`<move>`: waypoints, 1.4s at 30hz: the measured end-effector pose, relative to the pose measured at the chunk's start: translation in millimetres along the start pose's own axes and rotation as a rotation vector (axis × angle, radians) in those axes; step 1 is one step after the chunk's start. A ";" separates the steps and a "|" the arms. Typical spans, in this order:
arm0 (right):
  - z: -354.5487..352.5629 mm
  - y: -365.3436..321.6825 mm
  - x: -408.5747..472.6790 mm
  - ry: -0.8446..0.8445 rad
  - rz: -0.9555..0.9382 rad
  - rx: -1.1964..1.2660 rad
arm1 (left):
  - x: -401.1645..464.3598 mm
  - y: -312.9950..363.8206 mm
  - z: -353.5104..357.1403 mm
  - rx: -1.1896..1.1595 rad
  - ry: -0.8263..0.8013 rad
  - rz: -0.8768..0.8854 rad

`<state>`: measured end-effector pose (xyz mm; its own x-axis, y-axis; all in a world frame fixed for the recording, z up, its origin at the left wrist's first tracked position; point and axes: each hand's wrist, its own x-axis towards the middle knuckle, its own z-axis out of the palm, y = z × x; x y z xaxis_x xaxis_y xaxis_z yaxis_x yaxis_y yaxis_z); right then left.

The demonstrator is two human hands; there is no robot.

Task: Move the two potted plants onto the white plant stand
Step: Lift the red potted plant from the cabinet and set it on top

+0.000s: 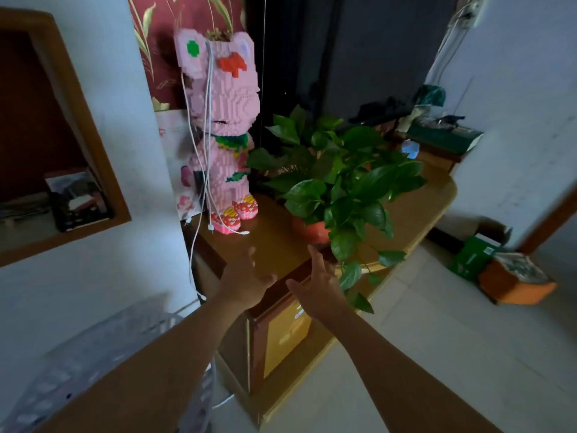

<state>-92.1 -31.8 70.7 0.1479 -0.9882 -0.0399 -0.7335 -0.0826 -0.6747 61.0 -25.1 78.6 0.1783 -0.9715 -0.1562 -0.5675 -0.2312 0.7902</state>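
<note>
A leafy green potted plant [337, 173] in a red-orange pot [310, 231] stands on a brown wooden cabinet [274, 239], near its front edge. My left hand [245, 281] is stretched out over the cabinet's corner, fingers apart, holding nothing, left of and below the pot. My right hand [318, 284] is also spread and empty, just below the pot, its fingertips close to the trailing leaves. Neither hand touches the pot. No second plant and no white plant stand are in view.
A tall pink block-built bear figure [223, 129] with white cables hanging over it stands on the cabinet left of the plant. A white wall with a wood-framed niche [71, 145] is at left. A green box [473, 257] and an orange box [515, 281] lie on the tiled floor at right.
</note>
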 end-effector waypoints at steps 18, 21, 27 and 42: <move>84.0 -18.5 63.3 0.333 0.316 -0.042 | 128.9 -44.6 -24.5 0.090 -0.362 0.377; 87.6 -3.8 81.0 0.389 0.291 -0.053 | 150.2 -44.3 -6.0 0.091 -0.350 0.407; 84.1 29.2 115.0 0.497 0.168 -0.061 | 190.2 -40.6 31.0 0.085 -0.326 0.479; 95.8 94.4 189.5 0.676 0.044 -0.002 | 271.0 -44.7 97.4 0.089 -0.256 0.598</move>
<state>-69.8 -214.5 -71.1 -0.3292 -0.8539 0.4031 -0.7309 -0.0398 -0.6813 56.5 -283.2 -56.7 -0.3791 -0.9131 0.1502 -0.5755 0.3597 0.7345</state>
